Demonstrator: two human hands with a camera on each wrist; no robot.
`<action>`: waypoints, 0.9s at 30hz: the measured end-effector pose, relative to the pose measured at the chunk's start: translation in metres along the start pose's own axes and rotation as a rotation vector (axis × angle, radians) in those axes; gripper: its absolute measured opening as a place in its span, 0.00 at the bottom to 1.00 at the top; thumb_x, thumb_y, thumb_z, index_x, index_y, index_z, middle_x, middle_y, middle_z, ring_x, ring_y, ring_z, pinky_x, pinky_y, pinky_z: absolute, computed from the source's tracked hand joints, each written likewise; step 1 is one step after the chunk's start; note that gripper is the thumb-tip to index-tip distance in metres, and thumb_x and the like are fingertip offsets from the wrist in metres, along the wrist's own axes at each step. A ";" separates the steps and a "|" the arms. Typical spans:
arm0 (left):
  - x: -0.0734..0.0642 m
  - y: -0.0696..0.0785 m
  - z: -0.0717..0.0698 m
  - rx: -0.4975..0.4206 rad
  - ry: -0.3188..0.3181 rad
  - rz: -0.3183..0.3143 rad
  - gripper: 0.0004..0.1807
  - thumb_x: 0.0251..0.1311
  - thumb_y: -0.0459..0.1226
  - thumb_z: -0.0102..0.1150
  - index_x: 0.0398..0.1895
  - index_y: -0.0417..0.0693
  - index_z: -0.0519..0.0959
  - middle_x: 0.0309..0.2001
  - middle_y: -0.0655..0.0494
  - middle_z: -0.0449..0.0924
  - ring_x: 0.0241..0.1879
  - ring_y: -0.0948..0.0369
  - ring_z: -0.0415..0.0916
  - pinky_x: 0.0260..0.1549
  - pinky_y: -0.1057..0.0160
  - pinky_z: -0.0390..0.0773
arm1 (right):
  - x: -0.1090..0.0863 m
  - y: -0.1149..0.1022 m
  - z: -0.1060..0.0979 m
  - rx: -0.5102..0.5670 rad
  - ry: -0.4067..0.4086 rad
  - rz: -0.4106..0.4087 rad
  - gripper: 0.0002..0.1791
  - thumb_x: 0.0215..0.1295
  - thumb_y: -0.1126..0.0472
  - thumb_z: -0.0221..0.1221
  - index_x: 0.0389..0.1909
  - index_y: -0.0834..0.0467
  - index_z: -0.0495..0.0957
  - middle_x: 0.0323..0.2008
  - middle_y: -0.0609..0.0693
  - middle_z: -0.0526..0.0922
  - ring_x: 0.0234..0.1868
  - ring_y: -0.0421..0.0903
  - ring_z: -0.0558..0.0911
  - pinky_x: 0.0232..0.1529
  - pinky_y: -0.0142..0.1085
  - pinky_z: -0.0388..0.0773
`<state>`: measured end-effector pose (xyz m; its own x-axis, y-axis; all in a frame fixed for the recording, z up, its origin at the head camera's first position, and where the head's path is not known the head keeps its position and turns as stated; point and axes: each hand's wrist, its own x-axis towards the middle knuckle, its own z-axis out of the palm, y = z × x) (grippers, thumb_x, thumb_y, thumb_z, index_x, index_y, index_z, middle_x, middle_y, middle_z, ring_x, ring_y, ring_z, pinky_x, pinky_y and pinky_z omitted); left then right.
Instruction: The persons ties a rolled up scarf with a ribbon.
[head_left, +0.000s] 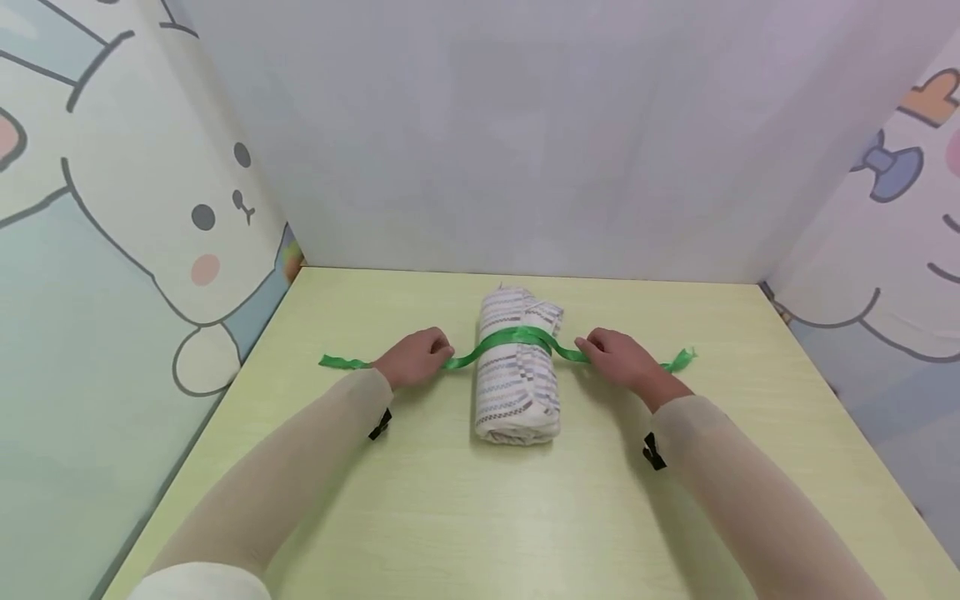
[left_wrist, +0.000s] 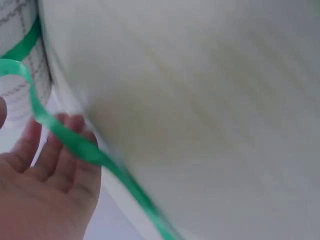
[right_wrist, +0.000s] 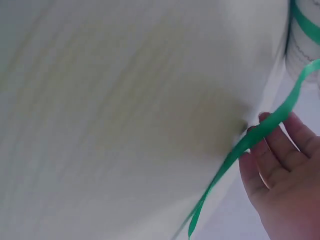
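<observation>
A rolled cloth bundle (head_left: 516, 396), pale with rows of small patterned stripes, lies lengthwise on the table. Across its upper middle runs a green ribbon (head_left: 519, 335), whose two ends extend to either side. My left hand (head_left: 415, 357) holds the ribbon just left of the bundle. In the left wrist view, the strip crosses its curled fingers (left_wrist: 65, 170), and only a bit of the thumb shows. To the bundle's right, my right hand (head_left: 621, 358) holds the other length. The right wrist view shows ribbon lying over bent fingers (right_wrist: 272, 155), with the thumb out of sight.
The pale yellow table (head_left: 480, 517) meets a whitish back wall (head_left: 525, 150). Side walls printed with cartoon animals (head_left: 150, 208) flank it. The ribbon's left tail (head_left: 342, 362) and right tail (head_left: 681, 360) stick out past the hands.
</observation>
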<state>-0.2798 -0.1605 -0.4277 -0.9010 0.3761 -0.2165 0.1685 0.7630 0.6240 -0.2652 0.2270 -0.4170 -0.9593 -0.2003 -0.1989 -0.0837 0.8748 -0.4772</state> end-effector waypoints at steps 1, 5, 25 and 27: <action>-0.001 0.002 -0.001 0.005 0.012 0.008 0.18 0.78 0.50 0.49 0.56 0.48 0.76 0.51 0.52 0.78 0.51 0.53 0.74 0.53 0.52 0.75 | -0.001 -0.002 -0.001 -0.009 0.010 -0.011 0.30 0.80 0.37 0.45 0.53 0.60 0.78 0.44 0.55 0.80 0.45 0.54 0.78 0.47 0.50 0.75; -0.010 0.011 -0.004 0.036 0.067 0.031 0.24 0.78 0.50 0.50 0.67 0.44 0.72 0.65 0.48 0.73 0.65 0.50 0.70 0.65 0.47 0.70 | -0.006 -0.012 -0.002 -0.014 0.040 -0.045 0.33 0.80 0.37 0.46 0.62 0.62 0.76 0.58 0.60 0.79 0.60 0.61 0.76 0.60 0.58 0.72; -0.068 0.046 0.034 -0.716 0.279 -0.001 0.22 0.80 0.48 0.50 0.68 0.47 0.73 0.64 0.49 0.77 0.65 0.51 0.73 0.66 0.48 0.70 | -0.053 -0.062 0.027 0.638 0.185 -0.043 0.28 0.80 0.42 0.51 0.59 0.63 0.78 0.58 0.60 0.81 0.62 0.57 0.76 0.65 0.57 0.69; -0.069 0.046 0.038 -0.832 0.266 -0.022 0.24 0.80 0.46 0.48 0.70 0.41 0.70 0.64 0.44 0.76 0.65 0.48 0.74 0.66 0.50 0.71 | -0.055 -0.064 0.030 0.659 0.167 -0.003 0.28 0.81 0.43 0.50 0.59 0.64 0.78 0.56 0.60 0.82 0.59 0.57 0.79 0.62 0.54 0.73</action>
<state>-0.1951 -0.1315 -0.4127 -0.9814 0.1515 -0.1177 -0.1035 0.0986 0.9897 -0.1989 0.1683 -0.4014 -0.9925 -0.0855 -0.0870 0.0442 0.4123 -0.9100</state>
